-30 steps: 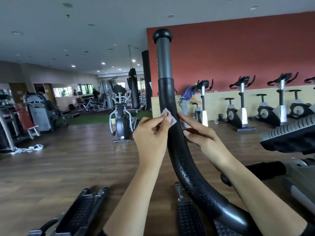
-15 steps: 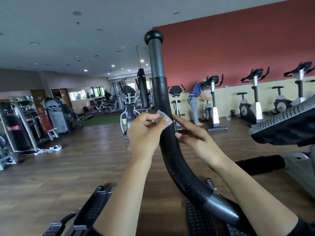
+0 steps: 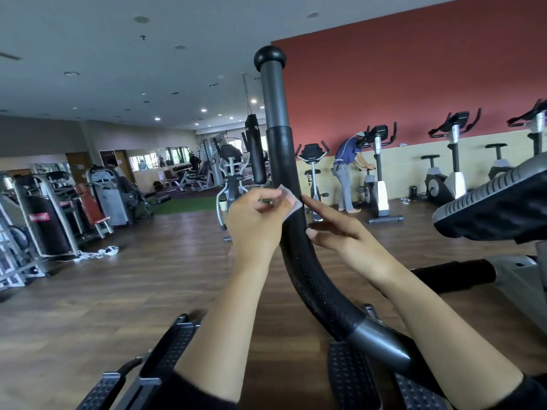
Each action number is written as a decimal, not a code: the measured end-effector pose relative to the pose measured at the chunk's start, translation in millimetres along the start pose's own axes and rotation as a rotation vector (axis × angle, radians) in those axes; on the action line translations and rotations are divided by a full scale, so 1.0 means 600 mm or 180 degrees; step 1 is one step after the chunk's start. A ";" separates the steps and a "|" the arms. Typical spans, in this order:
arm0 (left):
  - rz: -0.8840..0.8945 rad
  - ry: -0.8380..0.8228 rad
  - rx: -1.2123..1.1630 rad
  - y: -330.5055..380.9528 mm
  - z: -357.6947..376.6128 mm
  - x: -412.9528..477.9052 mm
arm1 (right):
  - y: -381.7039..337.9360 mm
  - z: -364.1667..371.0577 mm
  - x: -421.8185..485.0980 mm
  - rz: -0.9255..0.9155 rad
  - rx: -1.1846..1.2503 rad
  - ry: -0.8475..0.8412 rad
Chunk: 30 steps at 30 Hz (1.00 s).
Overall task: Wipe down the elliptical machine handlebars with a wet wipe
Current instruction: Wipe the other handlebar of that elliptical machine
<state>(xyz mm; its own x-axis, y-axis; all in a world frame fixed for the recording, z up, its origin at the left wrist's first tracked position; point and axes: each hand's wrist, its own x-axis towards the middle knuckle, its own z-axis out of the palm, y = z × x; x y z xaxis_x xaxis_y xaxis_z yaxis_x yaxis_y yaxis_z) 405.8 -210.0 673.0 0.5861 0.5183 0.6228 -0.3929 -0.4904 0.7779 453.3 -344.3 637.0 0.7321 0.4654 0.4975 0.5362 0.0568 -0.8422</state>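
Pinching the wipe (image 3: 291, 200) flat against the bar (image 3: 280, 161), left hand (image 3: 256, 224) looks ready to rub; right hand (image 3: 340, 235), open and straight, touches the bar's other side, probably steadying it.

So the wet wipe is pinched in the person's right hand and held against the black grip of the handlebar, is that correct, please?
Not quite: the head view shows the left hand, not the right, pinching the wet wipe against the black grip of the handlebar. The right hand holds nothing; its straight fingers reach to the handlebar beside the wipe.
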 end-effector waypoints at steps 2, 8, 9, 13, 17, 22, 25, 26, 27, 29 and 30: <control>0.0161 0.0026 0.0076 0.007 0.006 0.008 | 0.000 0.001 -0.004 0.0000 -0.0051 -0.0009; 0.0354 0.0066 -0.0034 -0.022 -0.022 -0.056 | -0.001 0.002 -0.005 -0.0085 -0.0057 0.0065; 0.0313 0.0077 -0.0106 -0.023 -0.022 -0.056 | -0.001 0.002 -0.005 -0.0088 -0.0063 0.0090; 0.0050 -0.0006 -0.0589 -0.022 -0.009 -0.019 | -0.005 0.008 -0.004 -0.0197 0.0017 0.0113; 0.0059 0.0064 -0.0719 -0.040 -0.009 -0.041 | -0.001 0.011 -0.006 -0.0315 0.0064 0.0136; -0.0058 -0.0017 -0.0714 -0.057 -0.009 -0.037 | -0.001 0.014 -0.001 -0.0394 -0.0015 0.0120; -0.0163 -0.0094 -0.0701 -0.050 0.001 0.006 | -0.001 0.016 -0.004 -0.0364 -0.0058 0.0144; -0.0171 -0.0096 -0.0723 -0.049 0.004 0.011 | 0.000 0.016 -0.005 -0.0355 -0.0076 0.0140; -0.0169 -0.0095 -0.0732 -0.051 0.006 0.009 | 0.000 0.016 -0.005 -0.0356 -0.0094 0.0121; -0.0159 -0.0129 -0.0816 -0.062 0.004 -0.004 | 0.000 0.014 -0.005 -0.0375 -0.0108 0.0075; -0.0154 -0.0144 -0.0878 -0.065 0.002 -0.009 | -0.001 0.013 -0.004 -0.0392 -0.0094 0.0070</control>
<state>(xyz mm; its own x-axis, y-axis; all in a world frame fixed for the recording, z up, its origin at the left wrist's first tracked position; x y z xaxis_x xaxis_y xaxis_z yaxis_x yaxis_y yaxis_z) 419.0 -194.4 639.0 0.6374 0.5016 0.5849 -0.5382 -0.2534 0.8039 447.8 -338.5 634.5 0.6688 0.4370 0.6015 0.6344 0.0863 -0.7681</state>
